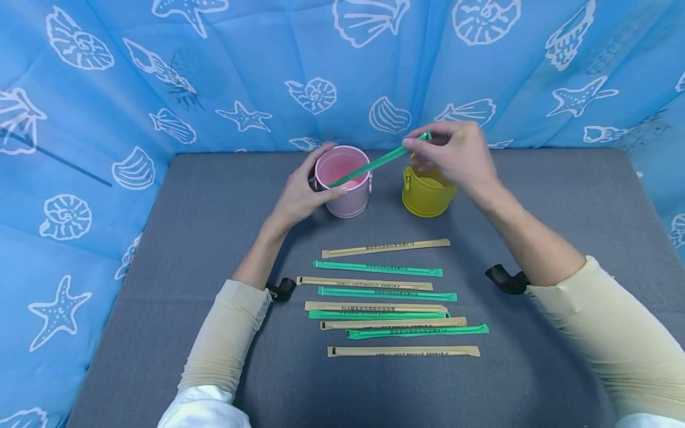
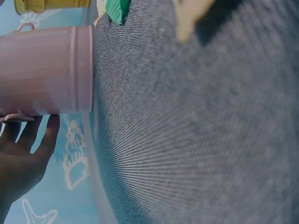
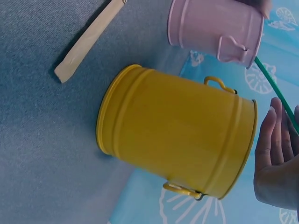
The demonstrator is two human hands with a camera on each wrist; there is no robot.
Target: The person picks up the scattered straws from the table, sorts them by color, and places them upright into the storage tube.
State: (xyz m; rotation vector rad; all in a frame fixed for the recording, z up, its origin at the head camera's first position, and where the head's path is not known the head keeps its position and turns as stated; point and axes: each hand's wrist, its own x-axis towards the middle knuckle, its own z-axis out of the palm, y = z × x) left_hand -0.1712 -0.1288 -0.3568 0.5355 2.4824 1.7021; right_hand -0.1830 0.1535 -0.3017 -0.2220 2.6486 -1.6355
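Note:
A small pink bucket (image 1: 348, 205) stands upright at the back of the table. My left hand (image 1: 298, 195) holds it from the left, thumb over the front rim and fingers around the far side. Between thumb and fingers my right hand (image 1: 464, 153) pinches the upper end of a green paper-wrapped straw (image 1: 386, 157). That straw slants down to the left, its lower end inside the pink bucket. Below the right hand is a yellow bucket (image 3: 177, 133), upright on the table; the hand partly covers its opening in the head view.
Several wrapped straws lie in a loose stack of rows in front of the buckets, green ones (image 1: 380, 268) alternating with beige ones (image 1: 404, 351). The grey table (image 1: 214, 196) meets a blue shell-print curtain (image 1: 257, 71) behind and at the sides.

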